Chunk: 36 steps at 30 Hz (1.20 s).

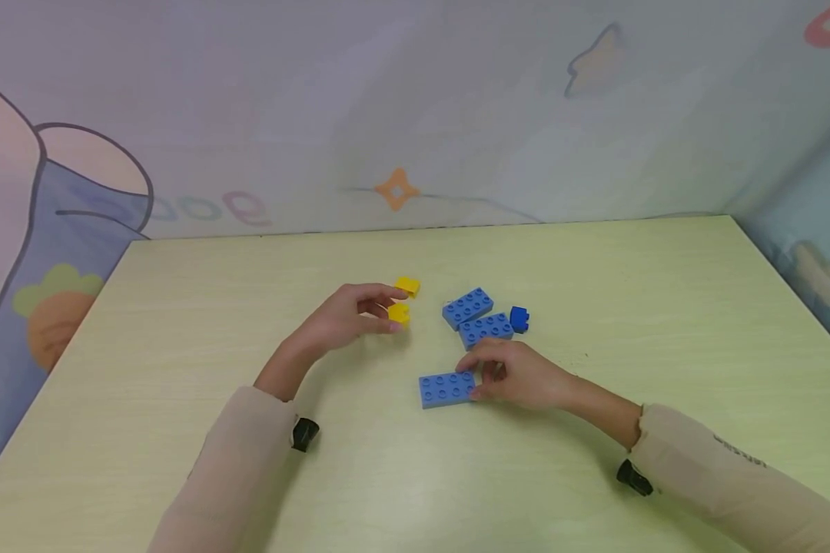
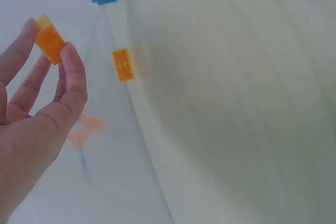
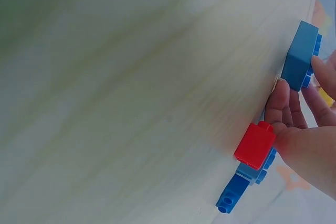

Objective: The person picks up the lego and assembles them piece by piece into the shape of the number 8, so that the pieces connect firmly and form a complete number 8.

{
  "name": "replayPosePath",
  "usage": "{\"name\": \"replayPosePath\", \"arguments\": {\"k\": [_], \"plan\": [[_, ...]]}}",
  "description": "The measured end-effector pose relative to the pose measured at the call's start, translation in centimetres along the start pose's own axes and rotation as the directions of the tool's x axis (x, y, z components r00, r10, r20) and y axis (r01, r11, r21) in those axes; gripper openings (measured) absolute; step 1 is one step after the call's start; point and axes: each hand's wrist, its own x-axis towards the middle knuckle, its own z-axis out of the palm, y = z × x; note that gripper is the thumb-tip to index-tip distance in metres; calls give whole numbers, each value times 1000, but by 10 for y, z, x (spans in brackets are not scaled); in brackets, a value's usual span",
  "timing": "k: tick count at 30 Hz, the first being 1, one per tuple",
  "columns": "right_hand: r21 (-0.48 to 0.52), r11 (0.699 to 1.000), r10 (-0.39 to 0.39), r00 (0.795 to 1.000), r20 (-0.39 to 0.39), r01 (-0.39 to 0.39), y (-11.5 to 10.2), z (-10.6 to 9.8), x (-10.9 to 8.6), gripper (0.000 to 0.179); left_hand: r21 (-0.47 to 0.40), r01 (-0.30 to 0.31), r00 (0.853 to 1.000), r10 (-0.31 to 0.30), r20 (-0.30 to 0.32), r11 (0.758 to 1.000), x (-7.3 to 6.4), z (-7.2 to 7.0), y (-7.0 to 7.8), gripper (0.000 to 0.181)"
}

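Left hand [image 1: 349,316] is pinching a small yellow brick [image 1: 398,315] between thumb and fingertips, grip narrowed to its width. Second yellow brick [image 1: 407,286] is lying just beyond, on the counter [image 1: 180,322]. Right hand [image 1: 522,374] is holding a blue eight-stud brick [image 1: 446,390] by its right end, grip closed to the brick. Two more blue bricks [image 1: 486,330] are lying beyond it.

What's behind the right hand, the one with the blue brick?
Past the right hand are two light blue bricks and a small dark blue block. The right wrist view shows a red block too; the head view doesn't, apparently because the hand covers it.
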Motion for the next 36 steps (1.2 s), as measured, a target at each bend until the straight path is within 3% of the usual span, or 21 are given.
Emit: {"name": "replayPosePath", "arguments": {"k": [7,19,25,36], "plan": [[-10,1000,4,1000,3,-4,-1,0,1,27,-41,-37,998,38,44,998,-12,11,9,38],[-28,1000,13,1000,-3,-13,1,1,1,26,-71,-38,995,44,87,997,-29,30,11,32],[-43,999,6,1000,-11,-6,1,1,1,27,-59,-32,992,39,117,998,-31,39,11,32],[-62,998,27,999,-29,-29,-1,0,0,28,-4,-3,995,4,100,1000,-33,51,12,30]]}}
